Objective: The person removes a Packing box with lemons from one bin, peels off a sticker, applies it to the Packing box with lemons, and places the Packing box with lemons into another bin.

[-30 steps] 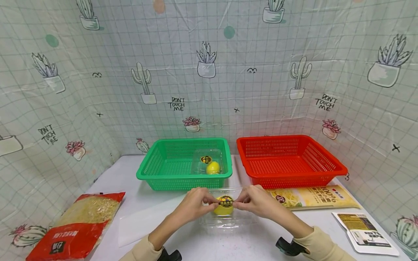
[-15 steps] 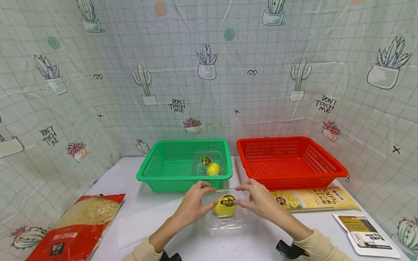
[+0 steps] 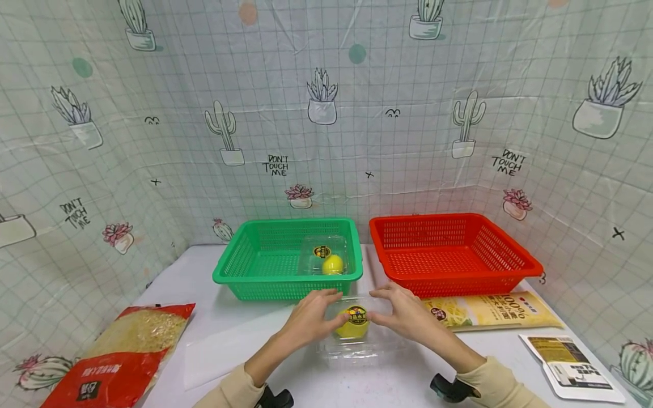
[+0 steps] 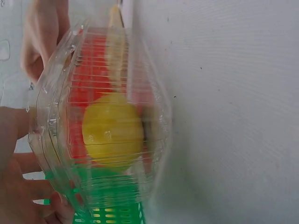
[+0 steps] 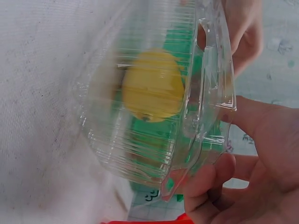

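Note:
A clear plastic clamshell box (image 3: 352,357) stands on the white table in front of me. Inside lies a yellow lemon (image 3: 352,331), and a black round label (image 3: 357,314) is on the lid. From the left, my left hand (image 3: 308,318) holds the box, thumb on the lid and fingers at the far rim. The right hand (image 3: 408,313) grips the other side; in the right wrist view its fingers (image 5: 210,179) curl at the rim. The lemon (image 4: 112,130) shows through the ribbed wall in the left wrist view.
A green basket (image 3: 285,288) holds another clear box with a lemon (image 3: 333,264). To its right stands a red basket (image 3: 459,283). A yellow pasta packet (image 3: 495,311) and white pouch (image 3: 568,365) lie right; a red bag (image 3: 107,368) lies left on the table (image 3: 285,379).
Both hands have gone from pinching fingertips at the label to spread thumbs and fingers along the lid's sides. The box has shifted slightly.

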{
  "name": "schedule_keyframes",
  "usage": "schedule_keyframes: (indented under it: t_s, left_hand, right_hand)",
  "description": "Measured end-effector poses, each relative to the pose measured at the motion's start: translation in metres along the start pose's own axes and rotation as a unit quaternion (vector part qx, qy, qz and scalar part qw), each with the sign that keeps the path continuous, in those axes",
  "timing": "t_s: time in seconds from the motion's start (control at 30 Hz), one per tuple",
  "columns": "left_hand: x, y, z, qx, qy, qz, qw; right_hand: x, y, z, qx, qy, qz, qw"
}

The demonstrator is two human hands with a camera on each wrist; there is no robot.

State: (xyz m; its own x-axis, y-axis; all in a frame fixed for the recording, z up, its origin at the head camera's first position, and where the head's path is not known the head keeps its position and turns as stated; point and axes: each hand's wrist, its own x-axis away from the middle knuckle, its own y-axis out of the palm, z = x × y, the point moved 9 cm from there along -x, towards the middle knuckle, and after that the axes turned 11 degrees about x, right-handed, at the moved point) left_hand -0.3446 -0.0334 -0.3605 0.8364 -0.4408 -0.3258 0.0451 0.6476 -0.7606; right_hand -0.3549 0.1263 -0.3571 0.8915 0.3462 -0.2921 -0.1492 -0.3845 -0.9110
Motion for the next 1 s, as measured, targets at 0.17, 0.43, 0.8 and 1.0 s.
schedule_keyframes:
  t_s: [0.17, 0.43, 0.8, 1.0]
  left_hand:
    - [-0.0011, 0.0034, 0.0004, 0.000, -0.011, -0.018, 0.9998]
    - [-0.0021, 0.0077, 0.0025, -0.020, -0.025, -0.046, 0.9984]
    - [-0.0002, 0.0032, 0.0004, 0.013, -0.004, -0.025, 0.9996]
    - [-0.0043, 0.0018, -0.0008, 0.013, 0.004, -0.009, 0.9999]
  right_hand:
    - [0.0019, 0.0014, -0.0020, 0.005, 0.005, -0.016, 0.9999]
    - [0.0044, 0.0050, -0.0056, 0.032, 0.014, -0.032, 0.9989]
    - [0.0038, 0.0034, -0.0056, 0.018, -0.021, -0.034, 0.9990]
    - [0.0010, 0.0030, -0.0052, 0.021, -0.020, -0.024, 0.9993]
